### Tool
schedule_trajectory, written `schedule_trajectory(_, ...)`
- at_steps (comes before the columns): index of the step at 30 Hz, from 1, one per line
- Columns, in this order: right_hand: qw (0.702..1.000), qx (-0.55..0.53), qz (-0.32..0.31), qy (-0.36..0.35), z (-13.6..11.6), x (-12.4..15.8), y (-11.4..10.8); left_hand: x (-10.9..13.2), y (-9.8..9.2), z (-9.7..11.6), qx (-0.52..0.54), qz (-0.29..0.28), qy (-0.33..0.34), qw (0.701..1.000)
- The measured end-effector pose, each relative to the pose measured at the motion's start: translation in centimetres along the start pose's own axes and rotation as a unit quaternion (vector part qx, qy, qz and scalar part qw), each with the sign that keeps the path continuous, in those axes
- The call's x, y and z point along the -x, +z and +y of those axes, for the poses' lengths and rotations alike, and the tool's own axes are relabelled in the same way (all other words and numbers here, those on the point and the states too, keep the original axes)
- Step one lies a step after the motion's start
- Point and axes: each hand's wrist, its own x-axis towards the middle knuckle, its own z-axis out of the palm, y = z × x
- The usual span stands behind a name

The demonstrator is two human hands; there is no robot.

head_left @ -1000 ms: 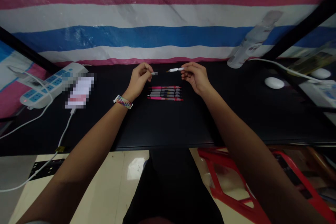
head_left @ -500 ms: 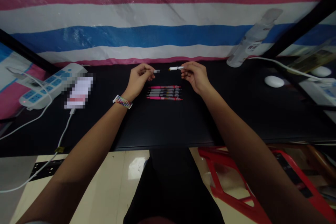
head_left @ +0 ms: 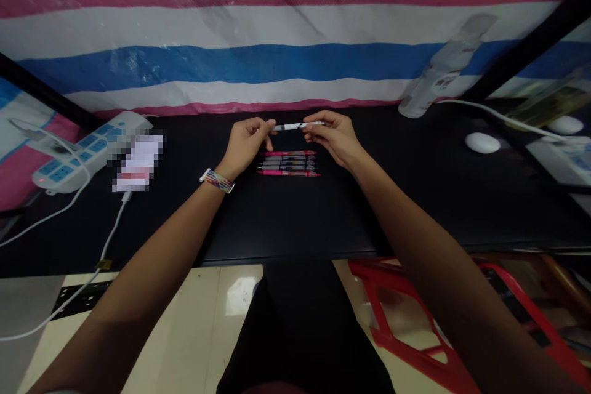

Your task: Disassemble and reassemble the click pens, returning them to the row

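Note:
A thin white pen (head_left: 290, 127) with dark bands lies level between my two hands, above the back middle of the black table. My left hand (head_left: 248, 143), with a colourful band at the wrist, pinches its left end. The fingers of my right hand (head_left: 336, 136) are closed on its right end. Just below, a row of several pens (head_left: 289, 164) lies side by side on the table, pink ones at the top and bottom and grey ones between them.
On the black table (head_left: 286, 221), a power strip (head_left: 69, 163) and a blurred-out phone (head_left: 138, 163) with a cable are at left. A clear bottle (head_left: 438, 77) and a white mouse (head_left: 482, 143) are at right. Below the front edge is a red stool (head_left: 378, 314).
The separate white pieces in my two hands have come together into one line. My right hand has moved slightly left and its fingers have shifted; the row of pens stays put.

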Motion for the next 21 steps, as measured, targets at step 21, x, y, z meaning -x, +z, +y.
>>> schedule_trajectory(21, 0.999, 0.007, 0.021, 0.029, -0.06, 0.03, 0.19, -0.25, 0.03, -0.29, 0.046, 0.03, -0.002, 0.999)
